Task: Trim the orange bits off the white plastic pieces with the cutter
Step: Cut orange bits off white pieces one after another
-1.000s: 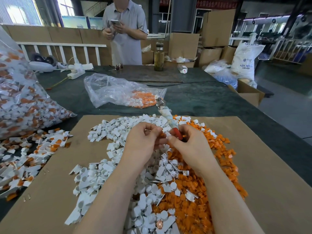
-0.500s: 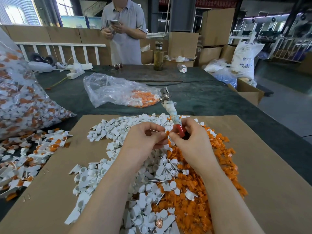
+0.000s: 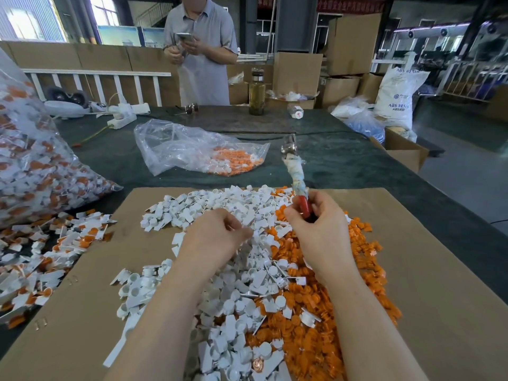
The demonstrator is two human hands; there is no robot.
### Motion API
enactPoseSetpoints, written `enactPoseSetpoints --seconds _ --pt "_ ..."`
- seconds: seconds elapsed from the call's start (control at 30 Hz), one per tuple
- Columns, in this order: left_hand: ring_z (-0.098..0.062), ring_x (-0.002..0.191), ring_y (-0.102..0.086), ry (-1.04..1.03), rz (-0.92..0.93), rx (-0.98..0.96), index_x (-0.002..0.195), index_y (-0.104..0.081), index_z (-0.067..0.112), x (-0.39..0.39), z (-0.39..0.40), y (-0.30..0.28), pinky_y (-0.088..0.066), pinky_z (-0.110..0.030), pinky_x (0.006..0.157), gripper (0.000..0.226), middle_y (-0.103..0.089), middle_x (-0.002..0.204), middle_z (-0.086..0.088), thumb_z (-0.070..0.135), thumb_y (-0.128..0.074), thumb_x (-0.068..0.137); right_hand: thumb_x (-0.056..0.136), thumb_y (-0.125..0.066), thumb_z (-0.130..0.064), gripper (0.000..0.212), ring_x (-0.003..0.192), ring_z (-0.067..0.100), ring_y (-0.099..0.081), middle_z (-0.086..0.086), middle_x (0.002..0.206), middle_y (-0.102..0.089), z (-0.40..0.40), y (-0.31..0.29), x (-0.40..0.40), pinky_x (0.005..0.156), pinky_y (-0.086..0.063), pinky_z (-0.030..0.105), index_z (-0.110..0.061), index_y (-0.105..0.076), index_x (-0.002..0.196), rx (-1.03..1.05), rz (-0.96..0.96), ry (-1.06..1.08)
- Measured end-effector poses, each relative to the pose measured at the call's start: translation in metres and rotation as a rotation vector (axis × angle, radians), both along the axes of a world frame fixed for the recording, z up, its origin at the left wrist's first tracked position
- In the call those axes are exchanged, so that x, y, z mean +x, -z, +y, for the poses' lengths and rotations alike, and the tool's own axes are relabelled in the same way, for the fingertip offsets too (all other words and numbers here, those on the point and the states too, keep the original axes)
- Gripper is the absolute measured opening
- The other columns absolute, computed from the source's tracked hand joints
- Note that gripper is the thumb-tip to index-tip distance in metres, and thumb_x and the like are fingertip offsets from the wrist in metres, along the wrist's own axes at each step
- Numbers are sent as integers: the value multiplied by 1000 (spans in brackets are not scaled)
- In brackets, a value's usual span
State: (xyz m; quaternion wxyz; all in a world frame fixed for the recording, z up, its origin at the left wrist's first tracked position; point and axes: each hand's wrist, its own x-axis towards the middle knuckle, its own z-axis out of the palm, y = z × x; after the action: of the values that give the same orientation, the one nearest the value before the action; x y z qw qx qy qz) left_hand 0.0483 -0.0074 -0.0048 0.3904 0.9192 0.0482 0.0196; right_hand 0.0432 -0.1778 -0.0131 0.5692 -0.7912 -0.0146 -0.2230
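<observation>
1. The right hand [image 3: 320,229] is gripping the cutter with the red handle and rag-wrapped shaft [image 3: 298,182], fingers curled round the red end, the metal head pointing up and away over the dark green table cover [image 3: 343,160].
2. The left hand [image 3: 217,237] is hovering low over the heap of trimmed white plastic pieces [image 3: 220,213], its fingertips [image 3: 246,232] pinched together. Whether a piece is between them I cannot tell; nothing shows there.
3. Both heaps are lying on the brown cardboard sheet [image 3: 426,270]: white pieces on the left and centre, the cut-off orange plastic bits [image 3: 343,312] on the right, the two mixing where they meet.
4. Untrimmed white-and-orange pieces [image 3: 55,243] are spilling off the cardboard's left edge below the large clear plastic bag of the same parts [image 3: 27,166]. A smaller clear bag with orange and white pieces [image 3: 203,152] is sitting farther back.
5. Judging by this, the step in hand is the changeover between cuts: releasing a finished piece and fetching a fresh one.
6. Doing it well probably means drawing from the untrimmed spill on the left rather than the sorted heap, keeping the cutter head away from the reaching hand, and cutting flush where orange joins white.
</observation>
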Motion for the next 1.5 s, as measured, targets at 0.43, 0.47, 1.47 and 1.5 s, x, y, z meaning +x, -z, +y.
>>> enactPoseSetpoints --seconds 0.43,0.47,1.47,1.5 --pt "-9 72 -54 51 -126 187 81 -62 27 -1 -19 9 -34 -15 52 9 -61 82 10 25 -66 89 88 -70 -20 23 77 -7 -57 -11 80 -61 2 1 0 57 -43 4 -35 -52 87 -70 3 12" --pt "-6 68 -56 47 -131 102 81 -63 25 -1 -18 8 -35 -16 51 9 -63 81 10 22 -66 89 88 -70 -20 23 78 -7 -57 -11 81 -62 2 0 0 58 -43 4 -35 -53 87 -66 -1 9" --pt "-15 63 -73 -87 12 -1014 86 -69 6 -9 -31 -14 -57 -22 55 12 -75 70 -10 1 -77 79 86 -72 -19 22 79 1 -61 -11 84 -64 15 -1 -4 68 -48 11 -29 -55 97 5 -148 15" --pt "-16 63 -73 -74 16 -1015 87 -70 5 -9 -30 -14 -58 -23 56 12 -75 70 -10 1 -77 78 86 -72 -19 23 80 2 -61 -11 85 -64 16 0 -4 68 -48 12 -30 -55 97 2 -158 26"
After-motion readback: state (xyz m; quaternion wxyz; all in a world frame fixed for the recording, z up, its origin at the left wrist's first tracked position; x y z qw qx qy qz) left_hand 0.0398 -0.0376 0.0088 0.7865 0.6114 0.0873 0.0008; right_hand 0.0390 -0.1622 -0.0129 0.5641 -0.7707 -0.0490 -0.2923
